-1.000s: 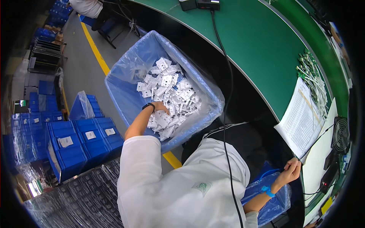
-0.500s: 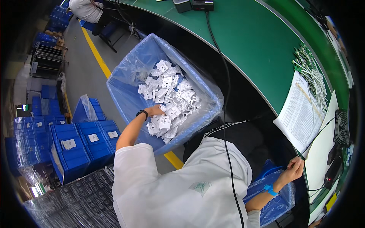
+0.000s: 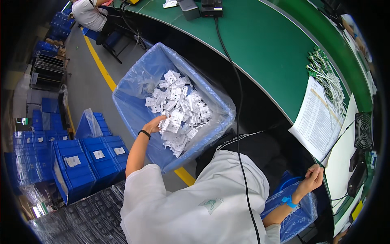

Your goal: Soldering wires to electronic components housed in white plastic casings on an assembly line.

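Observation:
A blue bin (image 3: 122, 94) lined with clear plastic holds a heap of small white plastic parts (image 3: 178, 95) with square holes. My left hand (image 3: 154, 123), a black band at its wrist, reaches over the bin's near left side. Its fingers close on a white plastic part (image 3: 174, 123) at the heap's near left edge. Far to the right, my right hand (image 3: 313, 178) is raised by the green table's edge with fingers pinched together; what they hold, if anything, is too small to make out. A blue strap circles that wrist.
On the green table (image 3: 260, 53) lie printed sheets (image 3: 317, 120) and a bundle of white cables (image 3: 327, 81). A black cord (image 3: 239, 101) hangs across the view. Blue crates (image 3: 73, 162) stand left, near wrapped black trays (image 3: 81, 215). Another lined blue bin (image 3: 290, 217) sits below my right arm.
My left hand has drawn slightly back and left, and a white plastic part now shows at its fingertips. My right hand stays pinched in nearly the same place. The view has shifted slightly.

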Demonstrator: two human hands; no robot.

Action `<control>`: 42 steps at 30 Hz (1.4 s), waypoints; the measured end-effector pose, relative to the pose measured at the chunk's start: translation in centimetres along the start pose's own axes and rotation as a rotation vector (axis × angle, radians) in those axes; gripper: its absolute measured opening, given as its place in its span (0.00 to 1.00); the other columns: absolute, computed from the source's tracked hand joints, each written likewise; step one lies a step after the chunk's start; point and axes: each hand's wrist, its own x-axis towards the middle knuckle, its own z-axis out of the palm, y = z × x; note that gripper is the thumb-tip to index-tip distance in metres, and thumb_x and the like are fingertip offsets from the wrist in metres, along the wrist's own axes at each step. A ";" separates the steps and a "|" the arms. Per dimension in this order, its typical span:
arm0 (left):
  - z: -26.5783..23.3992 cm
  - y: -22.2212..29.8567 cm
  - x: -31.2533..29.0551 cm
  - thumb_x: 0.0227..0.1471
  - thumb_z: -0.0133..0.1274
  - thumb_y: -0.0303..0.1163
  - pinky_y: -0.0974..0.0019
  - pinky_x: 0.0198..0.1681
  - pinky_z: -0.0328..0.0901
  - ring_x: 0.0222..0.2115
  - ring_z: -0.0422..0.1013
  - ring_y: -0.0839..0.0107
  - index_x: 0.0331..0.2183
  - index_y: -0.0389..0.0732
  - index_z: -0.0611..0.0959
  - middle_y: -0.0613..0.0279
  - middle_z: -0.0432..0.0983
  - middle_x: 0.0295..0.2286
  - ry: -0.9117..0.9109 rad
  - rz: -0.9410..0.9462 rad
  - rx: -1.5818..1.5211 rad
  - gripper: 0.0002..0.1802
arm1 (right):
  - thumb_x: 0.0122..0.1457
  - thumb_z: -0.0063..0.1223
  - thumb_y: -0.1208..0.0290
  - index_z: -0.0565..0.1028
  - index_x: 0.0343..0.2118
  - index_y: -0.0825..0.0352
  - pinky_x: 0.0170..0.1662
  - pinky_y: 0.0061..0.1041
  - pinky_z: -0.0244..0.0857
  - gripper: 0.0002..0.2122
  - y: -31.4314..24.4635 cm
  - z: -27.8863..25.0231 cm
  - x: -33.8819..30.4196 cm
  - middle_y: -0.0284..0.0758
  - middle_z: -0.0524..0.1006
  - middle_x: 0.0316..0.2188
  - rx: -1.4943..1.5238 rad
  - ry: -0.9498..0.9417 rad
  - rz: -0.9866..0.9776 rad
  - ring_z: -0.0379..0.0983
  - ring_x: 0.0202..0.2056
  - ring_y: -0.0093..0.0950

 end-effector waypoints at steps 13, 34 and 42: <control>12.2 14.4 -14.0 0.58 0.45 0.43 0.56 0.34 0.76 0.38 0.79 0.59 0.46 0.43 0.79 0.58 0.80 0.42 0.104 0.636 -0.725 0.19 | 0.68 0.45 0.71 0.68 0.21 0.68 0.21 0.17 0.46 0.16 -0.7 0.6 -0.3 0.28 0.66 0.17 0.004 -0.001 0.023 0.55 0.17 0.14; 52.4 43.9 -10.9 0.33 0.69 0.44 0.49 0.44 0.72 0.41 0.75 0.39 0.63 0.53 0.62 0.39 0.69 0.49 0.553 1.564 1.575 0.55 | 0.63 0.50 0.74 0.70 0.19 0.70 0.20 0.18 0.49 0.14 -2.4 0.1 -2.7 0.30 0.68 0.15 0.089 0.058 0.053 0.60 0.16 0.16; 50.7 48.9 -10.4 0.30 0.66 0.72 0.50 0.68 0.49 0.68 0.43 0.41 0.69 0.42 0.39 0.24 0.40 0.65 0.271 1.018 1.721 0.81 | 0.63 0.49 0.75 0.70 0.20 0.70 0.20 0.18 0.49 0.13 -1.9 0.1 -1.9 0.30 0.68 0.15 0.045 0.043 0.077 0.60 0.16 0.15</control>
